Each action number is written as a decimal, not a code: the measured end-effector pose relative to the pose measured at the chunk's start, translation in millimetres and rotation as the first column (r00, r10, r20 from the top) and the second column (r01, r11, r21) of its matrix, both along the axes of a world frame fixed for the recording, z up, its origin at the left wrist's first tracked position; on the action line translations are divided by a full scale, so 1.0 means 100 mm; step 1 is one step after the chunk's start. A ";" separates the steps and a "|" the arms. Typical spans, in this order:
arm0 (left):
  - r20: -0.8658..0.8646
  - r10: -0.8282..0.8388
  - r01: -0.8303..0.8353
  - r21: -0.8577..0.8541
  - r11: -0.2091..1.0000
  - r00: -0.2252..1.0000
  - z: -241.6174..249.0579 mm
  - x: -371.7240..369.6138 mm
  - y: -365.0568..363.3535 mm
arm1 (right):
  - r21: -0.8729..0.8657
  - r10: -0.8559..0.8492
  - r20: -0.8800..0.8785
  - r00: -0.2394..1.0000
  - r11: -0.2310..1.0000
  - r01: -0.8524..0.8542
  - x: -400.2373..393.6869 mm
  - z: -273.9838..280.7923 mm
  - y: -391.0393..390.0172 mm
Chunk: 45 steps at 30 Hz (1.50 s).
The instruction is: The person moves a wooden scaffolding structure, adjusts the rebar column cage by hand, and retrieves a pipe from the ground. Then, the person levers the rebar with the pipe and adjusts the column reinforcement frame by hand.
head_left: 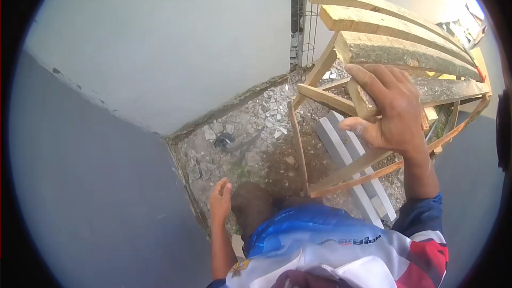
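My right hand (392,104) is wrapped over the near end of a wooden beam (362,98), with the thumb below and the fingers on top. This beam lies on a wooden trestle frame (325,93), beside a bark-edged beam (405,50) and two more beams (394,25) farther off. Down at my left side, my left hand (220,197) hangs above the rubble with its fingers loosely bent; what lies between them, if anything, is too small to make out.
Pale walls (160,37) meet in a corner at the left. Broken rubble (256,122) covers the ground. Grey-white posts (346,154) lie under the frame. A rebar cage (309,21) stands upright in the wall gap.
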<state>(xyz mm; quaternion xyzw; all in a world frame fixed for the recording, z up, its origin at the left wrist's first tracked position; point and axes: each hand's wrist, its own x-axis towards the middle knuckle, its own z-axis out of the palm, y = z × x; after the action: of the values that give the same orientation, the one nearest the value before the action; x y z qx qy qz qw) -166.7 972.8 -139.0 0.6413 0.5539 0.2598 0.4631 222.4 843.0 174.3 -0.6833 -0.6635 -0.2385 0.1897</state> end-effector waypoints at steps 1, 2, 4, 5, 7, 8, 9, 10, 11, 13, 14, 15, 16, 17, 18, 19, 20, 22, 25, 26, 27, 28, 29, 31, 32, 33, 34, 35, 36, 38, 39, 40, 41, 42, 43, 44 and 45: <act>0.003 -0.102 0.102 -0.019 0.995 0.995 0.00 0.20 0.17 | 0.053 -0.033 -0.023 0.999 0.998 0.035 -0.03 -0.02 0.02; 0.020 -0.172 0.173 -0.019 0.985 0.985 0.04 0.45 0.36 | 0.102 -0.067 -0.044 0.997 0.992 0.072 -0.06 -0.06 0.04; 0.044 -0.313 0.315 -0.039 0.948 0.949 0.13 0.88 0.66 | 0.222 -0.111 -0.066 0.992 0.967 0.123 -0.10 -0.11 0.12; 0.064 -0.336 0.338 -0.027 0.941 0.940 0.18 1.09 0.87 | 0.298 -0.137 -0.061 0.989 0.943 0.149 -0.14 -0.13 0.17; 0.098 -0.441 0.444 -0.015 0.896 0.892 0.35 1.72 1.33 | 0.391 -0.213 -0.084 0.974 0.892 0.229 -0.18 -0.18 0.22; 0.146 -0.499 0.503 0.017 0.864 0.854 0.54 2.07 1.53 | 0.406 -0.252 -0.105 0.962 0.872 0.273 -0.19 -0.19 0.23; 0.238 -0.564 0.562 0.084 0.823 0.791 0.77 2.47 1.68 | 0.423 -0.291 -0.122 0.949 0.849 0.315 -0.19 -0.22 0.21; 0.313 -0.615 0.607 0.137 0.783 0.723 1.02 2.78 1.81 | 0.460 -0.325 -0.171 0.930 0.808 0.367 -0.26 -0.28 0.20; 0.357 -0.675 0.640 0.231 0.733 0.645 1.28 3.10 1.94 | 0.506 -0.347 -0.207 0.915 0.762 0.404 -0.33 -0.33 0.24; 0.481 -0.722 0.576 0.439 0.690 0.498 1.80 3.73 2.00 | 0.588 -0.374 -0.223 0.900 0.685 0.430 -0.42 -0.41 0.36; 0.537 -0.726 0.485 0.541 0.687 0.429 2.07 4.00 2.01 | 0.627 -0.386 -0.227 0.894 0.644 0.437 -0.50 -0.48 0.42; 0.543 -0.771 0.426 0.642 0.637 0.334 2.29 4.31 2.05 | 0.673 -0.393 -0.225 0.892 0.599 0.433 -0.50 -0.51 0.47; 0.534 -0.809 0.358 0.726 0.587 0.244 2.48 4.58 2.09 | 0.638 -0.437 -0.230 0.869 0.607 0.474 -0.52 -0.50 0.45; 0.520 -0.839 0.275 0.793 0.543 0.158 2.57 4.78 2.14 | 0.638 -0.449 -0.245 0.859 0.592 0.492 -0.52 -0.52 0.46; 0.481 -0.877 0.361 0.815 0.454 0.017 2.59 4.94 2.21 | 0.639 -0.460 -0.253 0.851 0.581 0.504 -0.50 -0.55 0.46; 0.443 -0.888 0.430 0.830 0.356 -0.121 2.57 5.06 2.30 | 0.637 -0.465 -0.262 0.845 0.575 0.514 -0.50 -0.57 0.47; 0.404 -0.878 0.473 0.845 0.251 -0.257 2.58 5.18 2.32 | 0.642 -0.459 -0.283 0.842 0.562 0.522 -0.50 -0.53 0.48; 0.531 -0.810 0.518 0.779 0.353 -0.247 2.63 5.22 2.20 | 0.690 -0.448 -0.294 0.845 0.512 0.512 -0.44 -0.50 0.49; 0.708 -0.693 0.600 0.615 0.512 -0.136 2.67 4.96 2.00 | 0.747 -0.440 -0.278 0.854 0.459 0.480 -0.44 -0.53 0.54; 0.603 -0.794 0.525 0.702 0.482 -0.078 2.68 4.94 2.02 | 0.768 -0.446 -0.247 0.860 0.451 0.455 -0.41 -0.49 0.54; 0.489 -0.872 0.440 0.787 0.432 -0.018 2.71 4.96 1.93 | 0.828 -0.442 -0.208 0.873 0.395 0.398 -0.35 -0.47 0.45; 0.566 -0.820 0.558 0.708 0.433 -0.083 2.73 4.92 1.83 | 0.877 -0.438 -0.165 0.884 0.345 0.335 -0.29 -0.45 0.39; 0.647 -0.750 0.655 0.628 0.420 -0.139 2.77 4.88 1.68 | 0.902 -0.418 -0.139 0.898 0.321 0.289 -0.25 -0.46 0.23; 0.548 -0.814 0.572 0.736 0.361 -0.192 2.86 4.81 1.32 | 0.907 -0.398 -0.117 0.910 0.331 0.261 -0.32 -0.43 -0.37; 0.594 -0.783 0.583 0.708 0.399 -0.186 2.92 4.73 1.15 | 0.887 -0.406 -0.158 0.900 0.343 0.310 -0.42 -0.43 -0.64; 0.635 -0.749 0.586 0.685 0.432 -0.190 2.99 4.67 1.00 | 0.868 -0.396 -0.176 0.901 0.370 0.332 -0.51 -0.31 -0.84; 0.720 -0.648 0.618 0.633 0.466 -0.249 3.03 4.68 0.92 | 0.849 -0.391 -0.188 0.901 0.397 0.349 -0.55 -0.16 -0.98; 0.698 -0.677 0.631 0.639 0.440 -0.234 3.11 4.63 0.81 | 0.847 -0.699 -0.036 0.715 0.358 0.393 -0.53 -0.06 -1.07; 0.679 -0.703 0.639 0.639 0.427 -0.210 3.20 4.50 0.68 | 0.853 -0.893 0.125 0.432 0.319 0.414 -0.50 0.06 -1.16; 0.666 -0.676 0.688 0.651 0.320 -0.316 3.28 4.35 0.44 | 0.909 -0.806 0.012 0.592 0.255 0.330 -0.54 0.16 -1.32; 0.660 -0.603 0.712 0.671 0.206 -0.448 3.32 4.34 0.31 | 0.936 -0.371 -0.208 0.905 0.192 0.294 -0.64 0.17 -1.49; 0.558 -0.536 0.530 0.818 0.226 -0.633 3.30 4.49 -0.20 | 0.850 -0.857 -0.041 0.514 0.241 0.469 -0.59 0.07 -2.04; 0.390 -0.747 0.167 0.918 0.359 -0.538 3.33 4.48 -0.38 | 0.765 -0.960 0.276 -0.044 0.192 0.615 -0.71 0.00 -2.38; 0.464 -0.780 0.362 0.874 0.325 -0.420 3.24 4.14 -0.36 | 0.812 -0.787 -0.300 0.539 0.085 0.577 -0.83 -0.14 -2.99; 0.594 -0.647 0.259 0.799 0.542 -0.478 3.12 4.12 -0.74 | 0.832 -0.619 -0.478 0.623 -0.091 0.548 -0.91 -0.10 -2.58; 0.478 -0.721 0.297 0.878 0.376 -0.501 3.06 3.95 -0.67 | 0.833 -0.114 -0.513 0.851 0.173 0.526 -1.05 -0.20 -3.69; 0.593 -0.671 0.338 0.805 0.487 -0.445 2.98 3.78 -0.80 | 0.811 -0.087 -0.554 0.828 0.169 0.561 -1.19 -0.16 -3.81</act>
<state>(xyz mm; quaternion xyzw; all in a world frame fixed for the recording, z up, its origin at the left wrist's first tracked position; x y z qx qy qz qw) 211.1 892.9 159.0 0.4770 -0.3834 0.4165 0.6723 103.6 461.6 158.1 -0.5819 -0.1589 -0.4867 0.6318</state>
